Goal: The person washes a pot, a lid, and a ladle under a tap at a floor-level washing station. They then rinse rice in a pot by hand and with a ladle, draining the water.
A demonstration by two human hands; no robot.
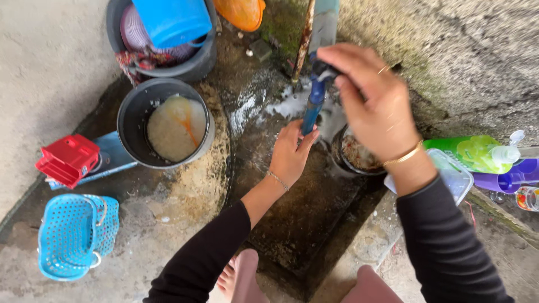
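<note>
At the far edge of the wet concrete floor (pixel 168 235), against the mossy wall (pixel 449 50): a tap (pixel 315 90) with a blue plastic spout hanging off an upright pipe, both hands on it. Going by size: dark round bucket (pixel 135 120) left of the tap, holding a pale round dish with orange streaks; a second dark tub (pixel 196 64) behind it, stuffed with a blue pail (pixel 171 19) and patterned cloth; blue perforated plastic basket (pixel 73 235) near the floor's left edge, red plastic crate piece (pixel 67 160) above it. Right side: clear plastic lid (pixel 455 177), green and purple detergent bottles (pixel 483 154). Small dark pot (pixel 356 154) with residue sits under the tap. Right hand (pixel 373 104): fingers closed around the dark valve head at top. Left hand (pixel 290 154): fingers spread loosely, cupped at the spout's lower end, touching it. Judgement: spout looks like rigid, smooth plastic, likely slippery when wet and light; valve head is the firm hold point, spout body would flex at the joint. Foam and water spread over the floor behind.
</note>
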